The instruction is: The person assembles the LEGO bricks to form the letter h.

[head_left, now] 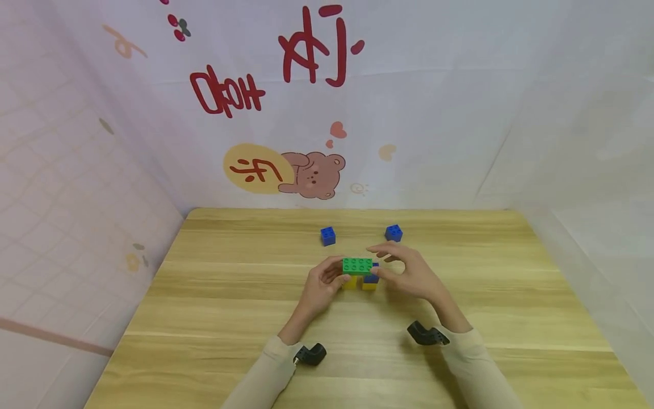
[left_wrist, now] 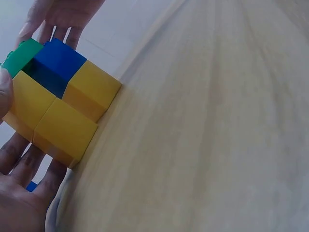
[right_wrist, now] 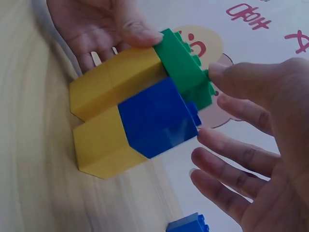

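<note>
A long green toy brick point(head_left: 357, 266) with two rows of studs lies across the top of a stack of yellow bricks point(left_wrist: 65, 128). Beside that stack, a blue brick point(right_wrist: 157, 118) sits on another yellow brick point(right_wrist: 104, 147), under the green brick's right end. My left hand point(head_left: 321, 287) grips the left stack, thumb on the near side by the green brick and fingers on the far side. At the green brick's right end is the thumb of my right hand point(head_left: 411, 276); its other fingers are spread apart beyond the blue brick.
Two small blue bricks stand farther back on the wooden table point(head_left: 230, 318), one at the left point(head_left: 328, 236) and one at the right point(head_left: 393, 233). A pale printed cloth point(head_left: 434, 142) hangs behind the table. Each sleeve bears a black wrist device.
</note>
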Available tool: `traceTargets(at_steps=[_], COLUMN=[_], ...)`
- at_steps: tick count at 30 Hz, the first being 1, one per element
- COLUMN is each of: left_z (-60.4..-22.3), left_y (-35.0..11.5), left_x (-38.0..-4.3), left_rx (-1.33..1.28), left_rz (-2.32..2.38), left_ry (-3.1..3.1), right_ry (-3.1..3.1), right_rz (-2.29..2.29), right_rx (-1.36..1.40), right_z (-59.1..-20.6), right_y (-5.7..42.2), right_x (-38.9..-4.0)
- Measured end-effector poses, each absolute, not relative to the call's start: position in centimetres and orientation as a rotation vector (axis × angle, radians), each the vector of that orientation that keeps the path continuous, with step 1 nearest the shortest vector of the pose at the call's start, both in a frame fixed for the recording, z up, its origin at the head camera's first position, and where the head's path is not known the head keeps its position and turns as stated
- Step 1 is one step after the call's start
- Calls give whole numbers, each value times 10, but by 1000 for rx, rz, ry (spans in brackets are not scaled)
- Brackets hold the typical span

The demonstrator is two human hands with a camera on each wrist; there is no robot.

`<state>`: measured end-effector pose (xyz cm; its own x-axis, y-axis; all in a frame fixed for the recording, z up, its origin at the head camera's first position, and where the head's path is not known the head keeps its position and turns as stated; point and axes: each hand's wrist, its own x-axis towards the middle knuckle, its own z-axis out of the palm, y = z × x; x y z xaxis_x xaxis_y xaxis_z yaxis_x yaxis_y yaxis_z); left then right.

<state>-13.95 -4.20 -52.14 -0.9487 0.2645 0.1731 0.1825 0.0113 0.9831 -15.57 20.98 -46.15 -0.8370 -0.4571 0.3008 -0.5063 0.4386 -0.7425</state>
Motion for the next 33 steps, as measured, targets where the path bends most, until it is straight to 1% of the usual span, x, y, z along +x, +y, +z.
traceTargets(at_steps=[18, 33], left_z=[-527, -526], left_y=[-49, -47], left_x=[-135, -138], left_rx=[500, 459], left_rz=[2117, 2122], left_ry=[2173, 2142], right_ry=[-2582, -2631], right_rz=[1351, 1436], right_rx=[542, 346], right_z=[-467, -478], right_y=[225, 242], right_x=[-167, -193])
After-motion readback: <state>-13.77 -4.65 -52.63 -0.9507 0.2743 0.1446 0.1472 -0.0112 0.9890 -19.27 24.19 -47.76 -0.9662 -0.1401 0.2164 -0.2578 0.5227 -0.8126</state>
